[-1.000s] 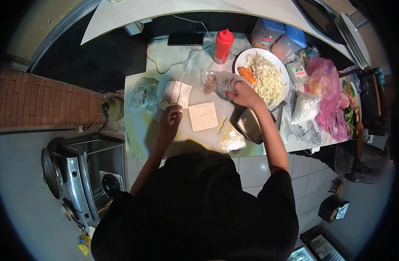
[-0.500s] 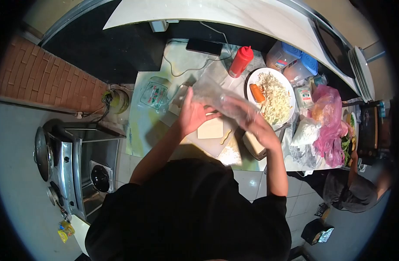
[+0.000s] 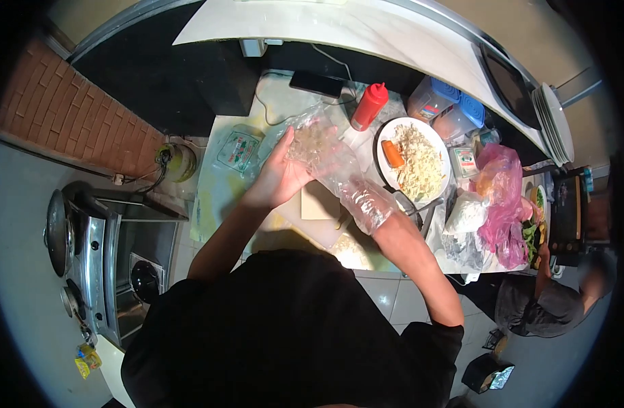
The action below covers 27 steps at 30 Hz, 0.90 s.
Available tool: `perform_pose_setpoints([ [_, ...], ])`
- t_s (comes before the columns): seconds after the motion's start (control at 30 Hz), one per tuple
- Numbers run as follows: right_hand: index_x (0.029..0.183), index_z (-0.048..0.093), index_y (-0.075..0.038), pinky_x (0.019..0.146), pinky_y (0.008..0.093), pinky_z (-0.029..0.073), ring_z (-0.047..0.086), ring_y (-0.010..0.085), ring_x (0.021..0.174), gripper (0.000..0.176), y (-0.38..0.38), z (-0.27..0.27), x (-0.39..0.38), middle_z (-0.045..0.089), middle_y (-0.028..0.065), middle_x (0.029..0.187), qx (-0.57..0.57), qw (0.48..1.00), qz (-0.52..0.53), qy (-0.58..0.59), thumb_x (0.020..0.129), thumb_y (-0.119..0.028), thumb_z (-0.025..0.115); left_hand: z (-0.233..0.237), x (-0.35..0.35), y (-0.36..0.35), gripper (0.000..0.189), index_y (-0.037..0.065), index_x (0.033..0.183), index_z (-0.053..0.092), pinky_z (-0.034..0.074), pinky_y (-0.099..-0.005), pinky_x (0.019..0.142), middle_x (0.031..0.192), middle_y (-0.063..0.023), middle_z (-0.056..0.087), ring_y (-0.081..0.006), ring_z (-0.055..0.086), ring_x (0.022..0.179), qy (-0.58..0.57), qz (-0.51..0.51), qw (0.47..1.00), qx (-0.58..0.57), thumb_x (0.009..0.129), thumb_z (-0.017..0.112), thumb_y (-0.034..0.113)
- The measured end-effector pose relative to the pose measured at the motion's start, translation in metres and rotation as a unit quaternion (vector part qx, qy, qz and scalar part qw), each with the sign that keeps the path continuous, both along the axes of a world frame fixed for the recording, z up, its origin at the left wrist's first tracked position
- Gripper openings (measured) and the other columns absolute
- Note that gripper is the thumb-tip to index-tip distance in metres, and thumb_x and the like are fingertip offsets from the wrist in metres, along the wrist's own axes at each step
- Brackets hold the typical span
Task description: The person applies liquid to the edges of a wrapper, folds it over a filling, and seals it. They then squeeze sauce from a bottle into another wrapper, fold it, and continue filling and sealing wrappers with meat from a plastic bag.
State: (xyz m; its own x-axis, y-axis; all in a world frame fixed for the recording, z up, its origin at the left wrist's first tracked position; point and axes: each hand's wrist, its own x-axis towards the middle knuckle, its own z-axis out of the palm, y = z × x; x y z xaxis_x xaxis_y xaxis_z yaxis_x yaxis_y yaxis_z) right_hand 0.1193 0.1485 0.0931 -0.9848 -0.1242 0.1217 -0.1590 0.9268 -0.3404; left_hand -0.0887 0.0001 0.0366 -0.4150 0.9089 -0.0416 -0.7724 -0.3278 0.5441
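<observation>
A clear plastic bag (image 3: 319, 146) with pale brownish bits showing through it is stretched between my hands. My left hand (image 3: 282, 178) grips the bag's left side, palm turned up, fingers partly behind the plastic. Inside the bag's mouth is my right hand (image 3: 364, 194), covered to the wrist; its fingers are blurred by the film. Below the hands, a pale square sheet (image 3: 317, 206) lies on a light cutting board (image 3: 312, 232), partly hidden by the right arm and bag. White powder (image 3: 351, 253) is scattered by the board's right corner.
A plate (image 3: 382, 160) of shredded vegetables and carrot stands right, near a red squeeze bottle (image 3: 370, 107). A pink bag (image 3: 500, 194) and a bag of white powder (image 3: 467, 212) lie farther right. A co-worker (image 3: 543, 302) is at the right; a stove (image 3: 88, 255) at left.
My right hand has gone into the plastic bag, which now covers it to the wrist. My left hand has moved slightly left and holds the bag's side.
</observation>
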Motion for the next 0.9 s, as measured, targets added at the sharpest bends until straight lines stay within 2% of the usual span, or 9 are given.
perform_pose_setpoints([
  [0.07, 0.149, 0.041, -0.014, 0.103, 0.0425, 0.048, 0.048, 0.0382, 0.132, 0.064, 0.002, -0.001, -0.009, 0.048, 0.0178, 0.145, 0.029, 0.999, -0.022, 0.028, 0.088, -0.002, 0.057, 0.002, 0.004, -0.002, 0.061, 0.006, 0.152, 0.033, 0.031, -0.0522, 0.117, 0.153, -0.0126, 0.043, -0.0295, 0.042, 0.140, 0.054, -0.013, 0.998, 0.012, 0.108, 0.027, 0.047],
  [0.2, 0.147, 0.044, -0.015, 0.095, 0.0434, 0.052, 0.061, 0.0355, 0.118, 0.073, 0.007, -0.035, -0.021, 0.055, 0.0131, 0.141, 0.037, 0.988, -0.055, 0.136, 0.079, 0.006, 0.060, 0.009, 0.015, -0.001, 0.060, 0.004, 0.152, 0.033, 0.029, -0.0478, 0.119, 0.154, -0.0128, 0.042, -0.0272, 0.041, 0.141, 0.076, 0.020, 0.996, 0.035, 0.108, 0.028, 0.045],
  [0.3, 0.138, 0.053, -0.009, 0.078, 0.0432, 0.057, 0.068, 0.0363, 0.092, 0.061, -0.008, -0.049, -0.024, 0.068, 0.0178, 0.113, -0.097, 0.967, -0.083, 0.222, 0.079, 0.000, 0.066, 0.021, 0.012, -0.008, 0.063, 0.001, 0.152, 0.030, 0.029, -0.0441, 0.119, 0.155, -0.0137, 0.039, -0.0256, 0.041, 0.141, 0.019, -0.006, 0.998, 0.062, 0.108, 0.030, 0.045],
  [0.43, 0.117, 0.065, -0.002, 0.082, 0.0417, 0.056, 0.066, 0.0393, 0.100, 0.037, -0.029, -0.040, -0.025, 0.070, 0.0211, 0.108, -0.297, 0.935, -0.146, 0.126, 0.080, 0.002, 0.062, 0.029, 0.012, -0.014, 0.062, 0.002, 0.153, 0.031, 0.027, -0.0440, 0.119, 0.158, -0.0153, 0.034, -0.0255, 0.038, 0.143, 0.019, -0.024, 0.998, 0.055, 0.107, 0.032, 0.044],
  [0.53, 0.111, 0.067, 0.001, 0.085, 0.0431, 0.052, 0.066, 0.0403, 0.099, 0.025, -0.028, -0.031, -0.031, 0.068, 0.0208, 0.115, -0.263, 0.953, -0.075, 0.127, 0.088, -0.001, 0.058, 0.035, 0.016, -0.012, 0.062, 0.002, 0.152, 0.031, 0.028, -0.0436, 0.118, 0.158, -0.0151, 0.034, -0.0251, 0.038, 0.143, 0.047, -0.020, 0.997, 0.052, 0.107, 0.034, 0.045],
  [0.67, 0.138, 0.053, -0.007, 0.091, 0.0468, 0.051, 0.060, 0.0434, 0.111, 0.048, -0.040, -0.003, -0.029, 0.051, 0.0194, 0.143, -0.238, 0.962, -0.084, 0.106, 0.090, -0.002, 0.054, 0.039, 0.016, -0.014, 0.059, 0.001, 0.149, 0.036, 0.031, -0.0451, 0.116, 0.149, -0.0137, 0.046, -0.0257, 0.045, 0.136, 0.054, 0.005, 0.998, 0.034, 0.107, 0.037, 0.042],
  [0.7, 0.150, 0.040, -0.017, 0.081, 0.0416, 0.057, 0.063, 0.0404, 0.105, 0.075, -0.038, -0.007, -0.031, 0.034, 0.0092, 0.159, -0.189, 0.972, -0.077, 0.113, 0.079, 0.004, 0.053, 0.040, 0.017, -0.016, 0.057, 0.001, 0.148, 0.037, 0.032, -0.0449, 0.115, 0.147, -0.0139, 0.048, -0.0256, 0.046, 0.134, 0.067, 0.020, 0.997, 0.020, 0.107, 0.037, 0.041],
  [0.8, 0.150, 0.040, -0.018, 0.075, 0.0398, 0.059, 0.064, 0.0398, 0.102, 0.082, -0.035, 0.004, -0.029, 0.035, 0.0077, 0.158, -0.187, 0.974, -0.104, 0.069, 0.074, 0.010, 0.053, 0.026, 0.015, -0.021, 0.047, 0.002, 0.145, 0.042, 0.035, -0.0429, 0.113, 0.142, -0.0123, 0.052, -0.0240, 0.048, 0.132, 0.124, 0.023, 0.992, -0.012, 0.108, 0.039, 0.030],
  [0.9, 0.150, 0.040, -0.018, 0.075, 0.0403, 0.059, 0.064, 0.0413, 0.104, 0.088, -0.035, -0.001, -0.035, 0.040, 0.0125, 0.154, -0.181, 0.967, -0.117, 0.136, 0.070, 0.015, 0.053, 0.016, 0.016, -0.023, 0.037, 0.003, 0.141, 0.048, 0.038, -0.0389, 0.111, 0.136, -0.0106, 0.055, -0.0218, 0.049, 0.130, 0.145, 0.046, 0.986, -0.069, 0.106, 0.043, 0.017],
])
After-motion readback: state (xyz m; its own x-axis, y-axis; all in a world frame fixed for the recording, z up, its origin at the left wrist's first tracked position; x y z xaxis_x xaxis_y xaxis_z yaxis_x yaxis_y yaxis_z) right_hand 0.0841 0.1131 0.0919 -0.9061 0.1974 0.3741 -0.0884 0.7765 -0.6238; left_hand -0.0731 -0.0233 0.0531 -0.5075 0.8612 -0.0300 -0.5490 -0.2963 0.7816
